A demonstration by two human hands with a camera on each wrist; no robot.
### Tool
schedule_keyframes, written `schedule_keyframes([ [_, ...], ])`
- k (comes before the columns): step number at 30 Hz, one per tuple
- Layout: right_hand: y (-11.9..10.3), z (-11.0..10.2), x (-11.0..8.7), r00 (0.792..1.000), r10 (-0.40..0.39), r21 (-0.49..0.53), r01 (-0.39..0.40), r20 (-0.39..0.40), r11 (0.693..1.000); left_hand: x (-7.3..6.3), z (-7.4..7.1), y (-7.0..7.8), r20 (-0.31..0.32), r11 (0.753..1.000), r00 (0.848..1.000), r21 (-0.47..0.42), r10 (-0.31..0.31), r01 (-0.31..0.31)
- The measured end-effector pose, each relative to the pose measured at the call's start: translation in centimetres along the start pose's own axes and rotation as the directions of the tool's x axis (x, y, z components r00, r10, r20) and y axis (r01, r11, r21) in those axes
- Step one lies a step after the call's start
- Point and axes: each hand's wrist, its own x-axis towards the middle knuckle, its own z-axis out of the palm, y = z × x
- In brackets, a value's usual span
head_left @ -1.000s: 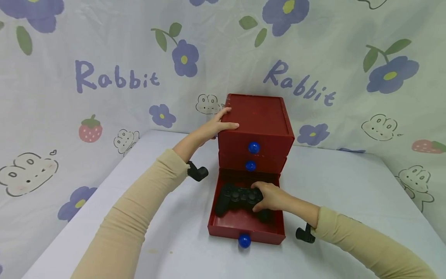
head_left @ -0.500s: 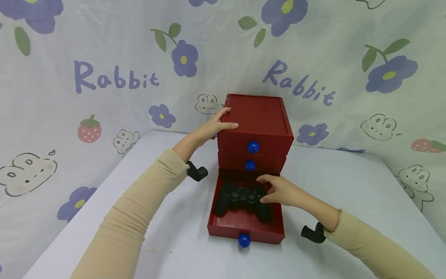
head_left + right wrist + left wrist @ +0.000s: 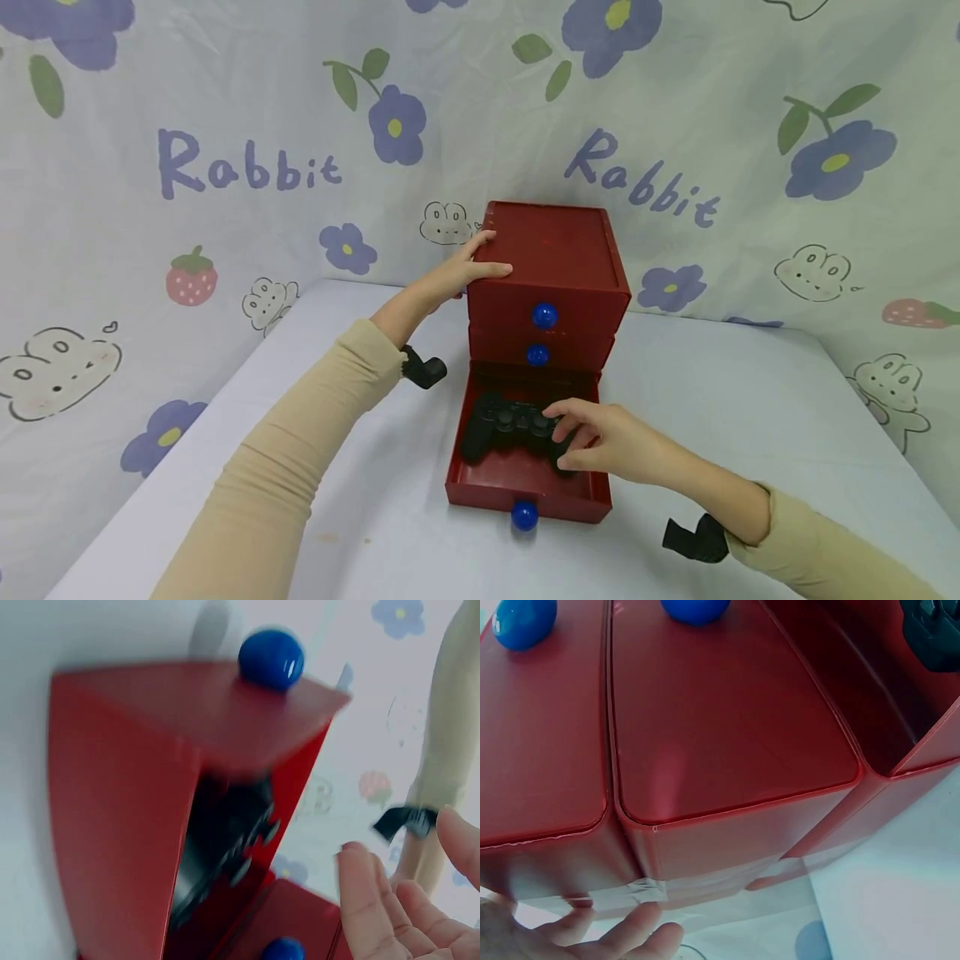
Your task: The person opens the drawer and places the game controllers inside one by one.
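A red cabinet (image 3: 555, 246) with blue ball knobs stands on the table, its bottom drawer (image 3: 517, 485) pulled out. Inside that drawer lies a black game controller (image 3: 508, 417), also partly seen in the right wrist view. My left hand (image 3: 467, 268) rests on the cabinet's upper left edge, thumb on top; in the left wrist view its fingers (image 3: 634, 930) extend along the side. Over the drawer's right side, my right hand (image 3: 622, 442) holds nothing, its fingers loosely bent and partly covering the controller's right grip.
Two upper drawers with blue knobs (image 3: 545, 316) are closed. A blue knob (image 3: 524, 516) sticks out from the pulled-out drawer's front. White cloth (image 3: 750, 400) covers the table. Behind hangs a patterned curtain (image 3: 480, 100). Each wrist wears a black camera mount (image 3: 423, 369).
My right hand has let go of the controller, lifted off, and drawn back toward the near right. The controller stays in the drawer. My left hand has not moved.
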Motion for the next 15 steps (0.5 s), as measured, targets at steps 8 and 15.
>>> schedule_keyframes([
  [8, -0.3, 2.8, -1.1, 0.989, 0.044, 0.110, -0.060, 0.141, 0.992, 0.0, 0.0, -0.1, 0.004, 1.000, 1.000, 0.000, -0.006, 0.006],
  [15, 0.0, 5.5, -1.4, 0.976, 0.054, 0.093, -0.075, 0.212, 0.993, 0.0, 0.0, 0.0, 0.002, 1.000, 1.000, -0.006, -0.003, 0.003],
])
